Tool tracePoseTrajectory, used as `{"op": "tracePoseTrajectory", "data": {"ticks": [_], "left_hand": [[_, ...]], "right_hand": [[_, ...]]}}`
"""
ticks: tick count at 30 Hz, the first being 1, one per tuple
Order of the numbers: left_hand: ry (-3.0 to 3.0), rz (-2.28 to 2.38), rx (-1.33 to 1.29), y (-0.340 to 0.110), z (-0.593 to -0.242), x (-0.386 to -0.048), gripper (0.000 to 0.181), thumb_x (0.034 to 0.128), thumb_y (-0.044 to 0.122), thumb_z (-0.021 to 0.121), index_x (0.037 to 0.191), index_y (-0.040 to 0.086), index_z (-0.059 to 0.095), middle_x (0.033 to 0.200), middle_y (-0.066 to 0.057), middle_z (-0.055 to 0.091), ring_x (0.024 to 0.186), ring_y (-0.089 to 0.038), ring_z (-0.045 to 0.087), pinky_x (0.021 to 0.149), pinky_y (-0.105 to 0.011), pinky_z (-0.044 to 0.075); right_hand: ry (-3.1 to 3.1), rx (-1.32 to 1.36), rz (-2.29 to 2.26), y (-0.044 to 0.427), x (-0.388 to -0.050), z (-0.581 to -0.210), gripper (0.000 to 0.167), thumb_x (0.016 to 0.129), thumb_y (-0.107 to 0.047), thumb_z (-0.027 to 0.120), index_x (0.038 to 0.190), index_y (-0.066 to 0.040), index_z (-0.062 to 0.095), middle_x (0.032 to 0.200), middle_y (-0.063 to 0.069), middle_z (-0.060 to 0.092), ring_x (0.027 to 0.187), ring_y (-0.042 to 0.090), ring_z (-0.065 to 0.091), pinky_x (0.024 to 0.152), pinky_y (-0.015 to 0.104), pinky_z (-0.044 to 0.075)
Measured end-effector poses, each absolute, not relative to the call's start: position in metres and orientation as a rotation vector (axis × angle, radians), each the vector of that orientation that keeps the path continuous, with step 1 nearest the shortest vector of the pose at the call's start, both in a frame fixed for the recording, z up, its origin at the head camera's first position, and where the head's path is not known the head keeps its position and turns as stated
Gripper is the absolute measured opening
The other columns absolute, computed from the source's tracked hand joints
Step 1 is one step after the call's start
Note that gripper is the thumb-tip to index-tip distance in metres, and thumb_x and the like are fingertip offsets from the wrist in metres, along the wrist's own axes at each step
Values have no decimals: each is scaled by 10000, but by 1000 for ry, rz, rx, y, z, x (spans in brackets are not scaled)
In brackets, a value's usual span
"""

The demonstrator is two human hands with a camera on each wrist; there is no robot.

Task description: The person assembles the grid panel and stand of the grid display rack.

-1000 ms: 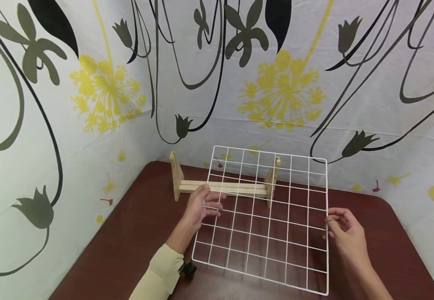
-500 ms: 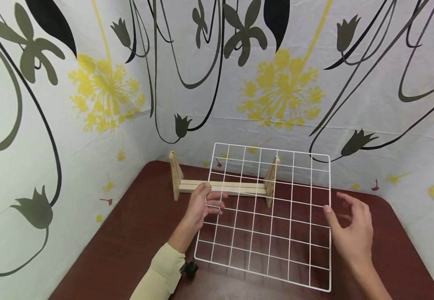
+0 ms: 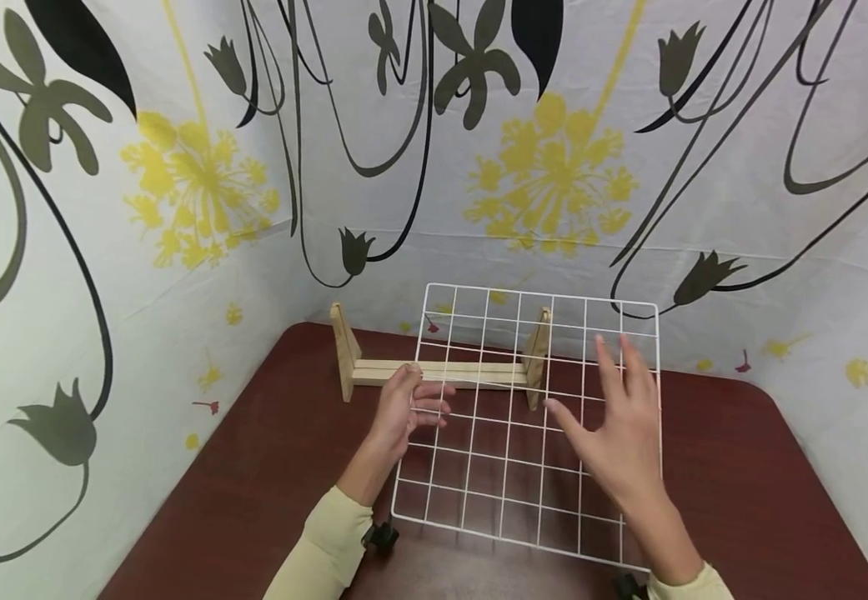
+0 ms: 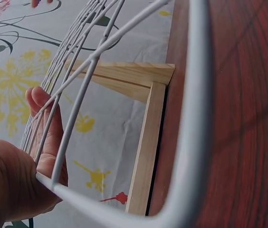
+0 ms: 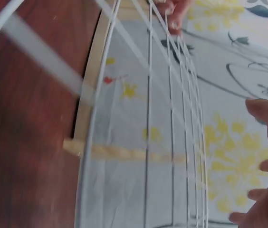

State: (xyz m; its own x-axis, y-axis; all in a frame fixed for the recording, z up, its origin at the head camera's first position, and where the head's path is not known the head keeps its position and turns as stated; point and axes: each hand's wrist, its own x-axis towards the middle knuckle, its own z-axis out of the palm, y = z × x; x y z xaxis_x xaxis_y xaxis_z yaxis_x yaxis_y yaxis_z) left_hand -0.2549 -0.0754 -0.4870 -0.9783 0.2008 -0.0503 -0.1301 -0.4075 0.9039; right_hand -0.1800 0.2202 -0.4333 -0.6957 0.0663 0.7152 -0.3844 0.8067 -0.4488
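Observation:
A white wire grid panel (image 3: 509, 422) is held tilted above the table in the head view. My left hand (image 3: 394, 414) grips its left edge, thumb on the near side and the other fingers reaching behind the wires. In the left wrist view that hand (image 4: 15, 166) wraps the side wire. My right hand (image 3: 624, 442) is over the right part of the panel, fingers spread and holding nothing. From the right wrist view, its fingers (image 5: 262, 108) appear apart from the wires. Beyond the panel stands a light wooden frame (image 3: 376, 372) with two uprights joined by a crossbar.
The dark red-brown table (image 3: 253, 467) lies below, with rounded far corners. A white cloth (image 3: 403, 208) with flower and leaf prints hangs behind it and along the sides. Small black devices (image 3: 383, 537) are on the wrists.
My right hand has let go of the panel's right edge, opened, and moved left over the panel. The left hand keeps its grip. The view has shifted slightly.

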Motion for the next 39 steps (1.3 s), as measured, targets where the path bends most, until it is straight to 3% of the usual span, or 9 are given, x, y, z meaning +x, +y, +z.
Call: {"op": "tracePoseTrajectory", "data": {"ticks": [7,12,17,22,30,36,39], "left_hand": [[1593,2505,106,-76,-486,-255,247,1164,301,369,971,160,430,951,-170,813,685,-252,745,595,-390,625],[1585,2512,97,-74,-486,-254,235,1165,309,366,997,158,430,940,-153,817,675,-236,749,604,-396,628],[1566,2523,111,-72,-484,-253,219,1168,302,349,1025,162,438,896,-110,820,660,-217,748,594,-383,628],[1553,2522,111,-71,-482,-252,222,1168,287,348,1006,164,436,877,-94,814,659,-215,750,595,-392,631],[1561,2520,118,-68,-480,-250,253,1171,303,339,978,167,429,830,-56,806,634,-185,748,585,-382,627],[1561,2520,126,-68,-481,-249,262,1171,300,334,968,158,417,842,-68,806,633,-192,746,589,-389,629],[1559,2520,116,-68,-482,-249,247,1170,268,338,964,160,422,853,-86,805,636,-203,745,596,-398,629]], "right_hand": [[-2374,271,639,184,-193,-431,969,782,-452,905,1615,-268,445,1696,158,374,1475,539,402,1068,779,370],[-2511,200,559,168,-201,-430,924,826,-492,876,1615,-320,429,1721,100,340,1453,490,441,968,764,450],[-2572,104,478,160,-206,-430,905,825,-494,872,1601,-320,441,1702,101,370,1431,476,459,943,750,425],[-2568,80,434,153,-211,-431,841,812,-430,898,1544,-297,507,1646,130,432,1409,479,458,929,723,398],[-2524,134,447,147,-223,-438,782,791,-320,921,1486,-221,576,1546,184,510,1325,516,467,891,660,506],[-2469,153,509,148,-229,-444,717,770,-157,913,1423,-206,621,1380,196,604,1294,508,478,771,600,590],[-2460,158,521,150,-231,-446,685,751,-139,926,1376,-207,654,1299,185,643,1254,487,501,804,593,581]]}}
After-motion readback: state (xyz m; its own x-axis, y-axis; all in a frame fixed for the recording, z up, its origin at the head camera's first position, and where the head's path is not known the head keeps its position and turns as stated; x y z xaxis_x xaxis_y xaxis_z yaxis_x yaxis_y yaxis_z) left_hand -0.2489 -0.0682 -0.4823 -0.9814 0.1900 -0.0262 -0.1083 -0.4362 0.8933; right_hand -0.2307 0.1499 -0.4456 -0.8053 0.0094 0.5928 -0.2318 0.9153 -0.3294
